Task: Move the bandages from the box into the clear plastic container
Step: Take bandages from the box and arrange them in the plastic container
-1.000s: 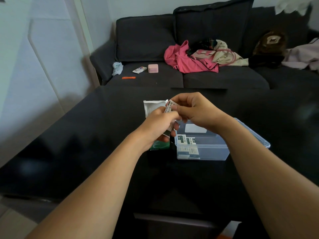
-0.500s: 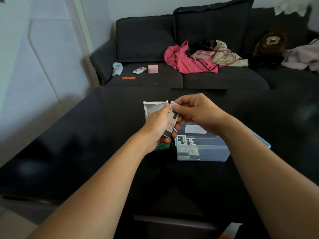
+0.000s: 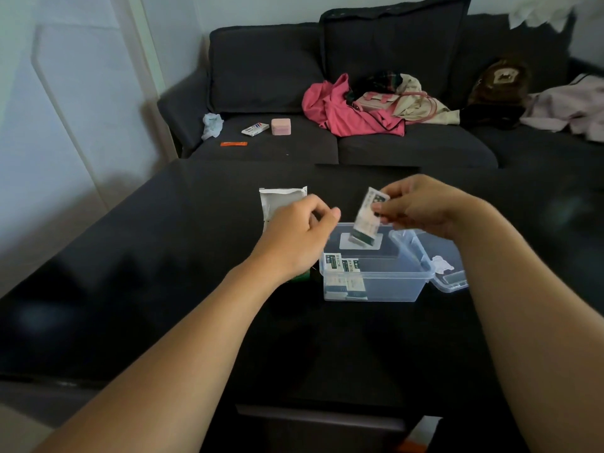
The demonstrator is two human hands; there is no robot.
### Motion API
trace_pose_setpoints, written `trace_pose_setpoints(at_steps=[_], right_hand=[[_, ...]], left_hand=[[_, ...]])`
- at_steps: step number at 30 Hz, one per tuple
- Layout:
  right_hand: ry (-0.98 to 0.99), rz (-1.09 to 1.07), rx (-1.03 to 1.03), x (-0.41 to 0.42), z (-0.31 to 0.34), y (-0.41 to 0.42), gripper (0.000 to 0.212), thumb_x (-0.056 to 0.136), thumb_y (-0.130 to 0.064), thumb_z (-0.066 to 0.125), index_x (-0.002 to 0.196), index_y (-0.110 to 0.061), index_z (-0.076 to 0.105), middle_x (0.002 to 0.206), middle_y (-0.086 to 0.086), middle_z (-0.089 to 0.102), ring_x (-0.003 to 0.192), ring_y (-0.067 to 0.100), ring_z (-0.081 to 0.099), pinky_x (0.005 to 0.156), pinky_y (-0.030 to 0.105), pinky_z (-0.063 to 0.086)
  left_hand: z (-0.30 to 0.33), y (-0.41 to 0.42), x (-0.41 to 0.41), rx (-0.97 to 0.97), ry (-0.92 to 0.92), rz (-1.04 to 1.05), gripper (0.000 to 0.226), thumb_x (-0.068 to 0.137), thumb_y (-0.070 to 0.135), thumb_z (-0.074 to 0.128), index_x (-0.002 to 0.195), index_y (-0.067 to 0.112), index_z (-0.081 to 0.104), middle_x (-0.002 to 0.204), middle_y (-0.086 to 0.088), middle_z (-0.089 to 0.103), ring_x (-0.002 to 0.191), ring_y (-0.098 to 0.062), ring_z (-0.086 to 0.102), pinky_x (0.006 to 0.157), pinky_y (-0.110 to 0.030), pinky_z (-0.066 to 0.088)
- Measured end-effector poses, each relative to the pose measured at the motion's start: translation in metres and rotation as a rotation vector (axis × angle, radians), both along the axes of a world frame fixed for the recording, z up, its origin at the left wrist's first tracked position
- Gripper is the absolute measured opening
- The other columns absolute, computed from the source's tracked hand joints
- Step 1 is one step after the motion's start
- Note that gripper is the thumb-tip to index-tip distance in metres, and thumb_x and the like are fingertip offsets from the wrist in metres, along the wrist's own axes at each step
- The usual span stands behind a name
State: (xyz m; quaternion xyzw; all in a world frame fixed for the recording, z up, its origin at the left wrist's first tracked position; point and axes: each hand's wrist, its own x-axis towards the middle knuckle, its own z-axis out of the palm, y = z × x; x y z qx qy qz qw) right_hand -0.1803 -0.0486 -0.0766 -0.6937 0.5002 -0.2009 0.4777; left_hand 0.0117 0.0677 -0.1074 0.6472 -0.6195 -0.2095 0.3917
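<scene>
1. Dark glossy counter [image 3: 163,289] carries our clear plastic container [image 3: 372,282], a few bandages [image 3: 343,273] already inside.
2. Our right hand [image 3: 421,207] pinches a bandage stack [image 3: 367,217] above it; a loose grip could scatter them outside.
3. Our left hand [image 3: 300,230], fingers curled, seemingly empty, hides the green box [image 3: 73,278]... 1. Dark glossy counter [image 3: 163,289] carries our clear plastic container [image 3: 372,286], with some bandages [image 3: 343,273] already inside.
2. Our right hand [image 3: 421,207] pinches a bandage stack [image 3: 367,217] above it; a loose grip could scatter them outside.
3. Our left hand [image 3: 300,230], curled and seemingly empty, could knock the green box [image 3: 302,277].

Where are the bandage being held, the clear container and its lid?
bandage [image 3: 367,220], head view, middle of the wrapper.
clear container [image 3: 385,287], head view, front wall.
lid [image 3: 452,282], head view, near corner, right of the container.
</scene>
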Motion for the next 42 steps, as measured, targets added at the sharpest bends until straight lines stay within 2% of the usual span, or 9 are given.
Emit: trace_pose_setpoints(at_steps=[2,4,10,15,24,28,32,36,42], right_hand=[[0.21,0.019,0.037,-0.005,-0.01,-0.006,0.014,0.096,-0.01,0.062,0.104,-0.004,0.072,0.099,0.014,0.075,0.079,0.015,0.064,0.068,0.025,0.054],[0.334,0.065,0.116,0.001,-0.02,-0.009,0.014,0.096,-0.011,0.062,0.105,-0.004,0.071,0.101,0.014,0.076,0.082,0.018,0.066,0.071,0.028,0.055],[0.438,0.141,0.231,0.024,-0.039,-0.015,0.017,0.096,-0.009,0.061,0.111,-0.003,0.067,0.106,0.014,0.074,0.084,0.019,0.066,0.071,0.028,0.055],[0.444,0.213,0.282,0.03,-0.05,-0.017,0.019,0.097,-0.007,0.06,0.114,-0.004,0.066,0.103,0.011,0.072,0.082,0.017,0.063,0.074,0.028,0.054],[0.52,0.236,0.151,0.037,-0.059,-0.013,0.023,0.094,-0.006,0.066,0.116,-0.009,0.066,0.104,0.008,0.071,0.08,0.014,0.062,0.062,0.022,0.052],[0.552,0.228,0.102,0.038,-0.058,-0.009,0.029,0.092,-0.006,0.068,0.119,-0.015,0.064,0.107,0.005,0.071,0.098,0.02,0.069,0.074,0.026,0.057],[0.586,0.218,0.06,0.039,-0.057,-0.004,0.037,0.092,-0.009,0.069,0.127,-0.019,0.06,0.102,0.001,0.067,0.086,0.015,0.064,0.074,0.026,0.055],[0.668,0.235,-0.009,0.043,-0.057,0.0,0.048,0.093,-0.018,0.07,0.139,-0.021,0.055,0.113,0.003,0.062,0.093,0.019,0.064,0.084,0.03,0.058],[0.676,0.285,-0.037,0.049,-0.056,0.005,0.053,0.094,-0.03,0.068,0.143,-0.024,0.05,0.119,0.004,0.059,0.103,0.02,0.063,0.089,0.034,0.057]], left_hand=[[-0.002,0.0,0.004,-0.003,-0.163,-0.054,0.021,0.101,0.038,0.057,0.091,0.022,0.066,0.074,0.002,0.066,0.061,-0.01,0.059,0.058,-0.028,0.046],[-0.002,0.001,0.006,0.088,-0.255,-0.108,0.016,0.1,0.035,0.06,0.09,0.024,0.067,0.07,0.004,0.064,0.058,-0.007,0.055,0.057,-0.024,0.04],[-0.004,0.002,0.006,0.188,-0.33,-0.154,0.013,0.1,0.03,0.061,0.102,0.022,0.07,0.069,0.005,0.065,0.058,-0.005,0.057,0.055,-0.019,0.037],[-0.007,-0.001,0.008,0.201,-0.303,-0.162,0.015,0.1,0.032,0.061,0.101,0.02,0.071,0.063,0.004,0.063,0.053,-0.005,0.053,0.055,-0.02,0.037],[-0.01,-0.003,0.006,0.213,-0.323,-0.168,0.011,0.099,0.033,0.062,0.1,0.023,0.067,0.067,0.01,0.056,0.057,-0.006,0.051,0.054,-0.019,0.034],[-0.009,-0.002,0.007,0.226,-0.336,-0.177,0.014,0.1,0.034,0.061,0.105,0.023,0.068,0.071,0.009,0.059,0.06,-0.006,0.053,0.054,-0.018,0.034],[-0.009,-0.002,0.008,0.227,-0.329,-0.181,0.017,0.1,0.034,0.061,0.109,0.021,0.069,0.071,0.008,0.06,0.06,-0.006,0.054,0.054,-0.019,0.035],[-0.009,-0.002,0.008,0.219,-0.331,-0.181,0.015,0.1,0.033,0.061,0.107,0.022,0.069,0.069,0.009,0.058,0.058,-0.006,0.052,0.053,-0.018,0.034],[-0.009,-0.001,0.01,0.213,-0.335,-0.187,0.013,0.099,0.034,0.062,0.102,0.023,0.068,0.07,0.008,0.058,0.059,-0.006,0.052,0.054,-0.02,0.035]])
